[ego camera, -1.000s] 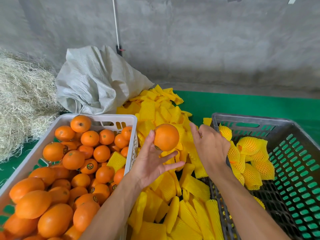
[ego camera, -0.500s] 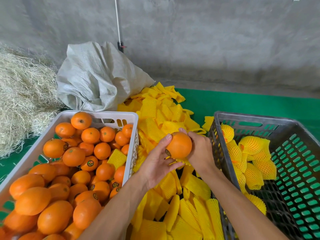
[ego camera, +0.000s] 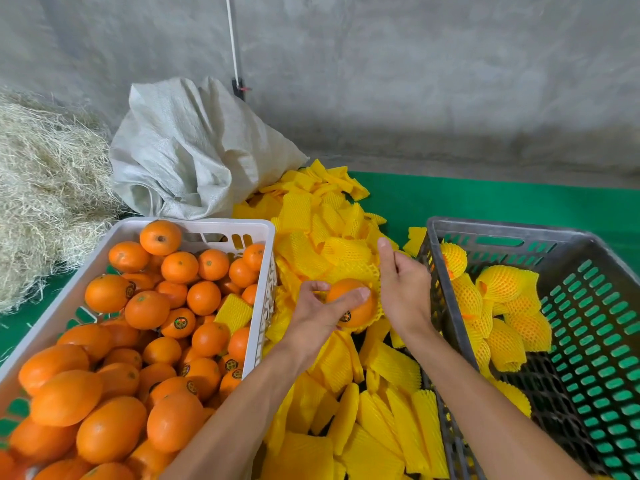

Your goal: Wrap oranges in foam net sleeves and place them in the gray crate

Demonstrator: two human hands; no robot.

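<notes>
Left hand (ego camera: 317,315) gripping orange (ego camera: 353,303), right hand (ego camera: 403,292) pinching sleeve (ego camera: 360,271) over it (half on), gray crate (ego camera: 512,233) just right

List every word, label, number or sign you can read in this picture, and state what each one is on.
No text here can be read.
Round dark stickers on several oranges in the white crate, for example one: too small and blurred to read.
Sticker on the orange held by the left hand: also unreadable.
Gray crate, woven sack and wall: no lettering visible.
</notes>
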